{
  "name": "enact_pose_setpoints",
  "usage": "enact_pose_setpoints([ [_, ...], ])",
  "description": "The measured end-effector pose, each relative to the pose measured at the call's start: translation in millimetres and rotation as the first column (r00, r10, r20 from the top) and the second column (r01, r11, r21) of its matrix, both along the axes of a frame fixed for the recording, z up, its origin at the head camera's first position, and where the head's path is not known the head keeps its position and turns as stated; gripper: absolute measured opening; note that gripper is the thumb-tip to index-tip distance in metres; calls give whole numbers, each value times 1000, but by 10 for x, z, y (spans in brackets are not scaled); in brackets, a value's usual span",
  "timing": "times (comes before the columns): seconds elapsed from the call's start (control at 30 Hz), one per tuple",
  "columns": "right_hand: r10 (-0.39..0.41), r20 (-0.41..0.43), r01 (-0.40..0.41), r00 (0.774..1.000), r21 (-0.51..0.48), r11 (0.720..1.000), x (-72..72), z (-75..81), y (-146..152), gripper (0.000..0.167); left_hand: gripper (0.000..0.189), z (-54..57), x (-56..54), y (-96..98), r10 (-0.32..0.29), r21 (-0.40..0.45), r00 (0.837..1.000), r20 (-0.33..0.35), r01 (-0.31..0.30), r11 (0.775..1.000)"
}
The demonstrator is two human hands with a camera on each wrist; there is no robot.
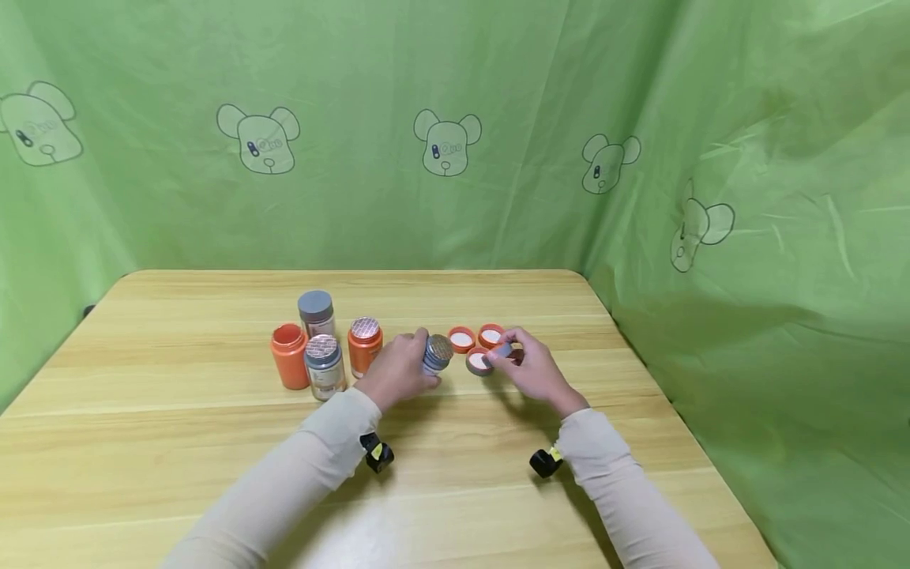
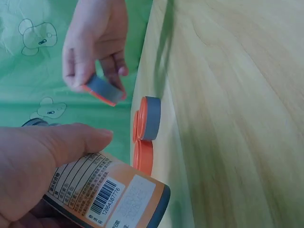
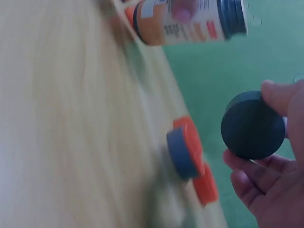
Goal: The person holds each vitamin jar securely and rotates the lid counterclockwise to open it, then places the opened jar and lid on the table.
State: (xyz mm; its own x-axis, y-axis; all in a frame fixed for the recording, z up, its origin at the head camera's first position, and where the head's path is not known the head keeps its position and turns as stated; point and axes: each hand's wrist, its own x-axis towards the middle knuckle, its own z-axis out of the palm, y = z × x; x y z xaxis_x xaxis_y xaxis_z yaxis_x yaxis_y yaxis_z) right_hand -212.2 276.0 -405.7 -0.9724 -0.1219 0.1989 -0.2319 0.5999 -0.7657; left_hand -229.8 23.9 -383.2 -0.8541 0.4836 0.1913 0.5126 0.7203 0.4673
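My left hand (image 1: 400, 368) grips a jar (image 1: 437, 354) with a foil-sealed mouth and a dark grey neck. In the left wrist view the jar's printed label (image 2: 107, 194) shows a barcode, and the jar is tilted. My right hand (image 1: 536, 373) pinches a round grey screw lid (image 3: 254, 126) between thumb and fingers, apart from the jar. An orange inner rim shows on this lid in the left wrist view. Close by the right hand, a grey lid (image 1: 479, 363) and two orange lids (image 1: 461, 341) lie on the table, white liners facing up.
Left of my left hand stand an orange jar without a lid (image 1: 290, 359), a foil-sealed grey-necked jar (image 1: 325, 371), a grey-lidded jar (image 1: 316, 307) and a foil-sealed orange jar (image 1: 364, 348). A green curtain (image 1: 370, 213) hangs behind the wooden table (image 1: 455, 506).
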Motion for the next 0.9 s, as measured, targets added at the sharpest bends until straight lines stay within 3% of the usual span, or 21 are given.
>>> enact_pose_setpoints([
  [0.23,-82,-36,86,996,138,987,-39,-156,215,26,68,-72,-50,12,20,38,1000,6,-20,999],
  [0.47,-72,-58,85,996,267,960,-58,-269,324,26,68,-87,-67,25,51,58,998,-38,-48,997],
  [0.57,-65,-78,85,995,285,955,-59,-306,328,27,64,-76,-71,29,71,63,997,-26,-70,996],
  [0.9,-112,8,101,994,365,925,-95,-245,295,28,72,-61,-85,81,144,59,989,27,-145,988],
])
